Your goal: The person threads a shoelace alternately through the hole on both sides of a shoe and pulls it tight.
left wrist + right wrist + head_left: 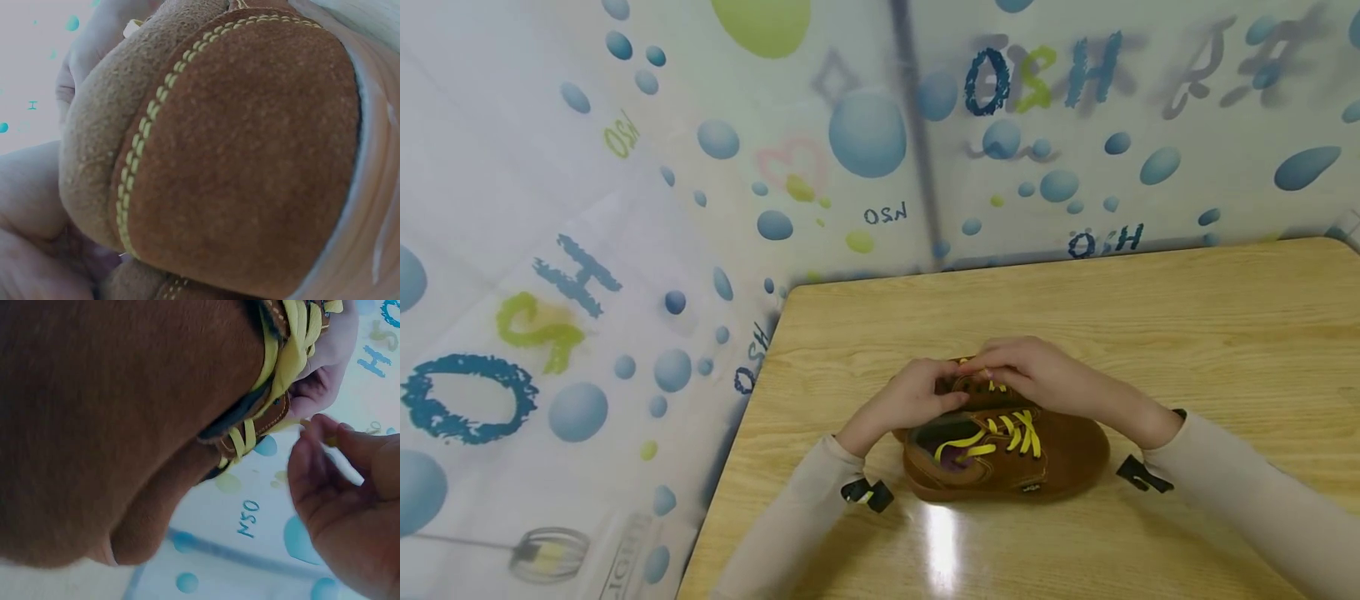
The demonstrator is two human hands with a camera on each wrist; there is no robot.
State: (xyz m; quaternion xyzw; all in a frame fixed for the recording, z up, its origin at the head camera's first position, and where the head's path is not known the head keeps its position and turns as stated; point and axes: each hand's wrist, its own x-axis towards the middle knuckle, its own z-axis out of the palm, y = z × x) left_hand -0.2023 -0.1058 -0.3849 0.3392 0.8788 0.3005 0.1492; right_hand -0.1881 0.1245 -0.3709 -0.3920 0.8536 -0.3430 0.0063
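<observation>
Two brown suede shoes with yellow laces stand side by side on the table. The near shoe shows whole in the head view, toe to the right; its heel fills the left wrist view. Hands partly cover the far shoe. In the right wrist view my right hand pinches the far shoe's yellow lace between thumb and fingers. My left hand bends its fingers over the far shoe's opening, fingertips close to the right hand's. What lies under its fingertips is hidden.
The wooden table reaches back to a white curtain printed with blue and green drops and letters. The curtain also hangs along the left. Black straps are around both wrists.
</observation>
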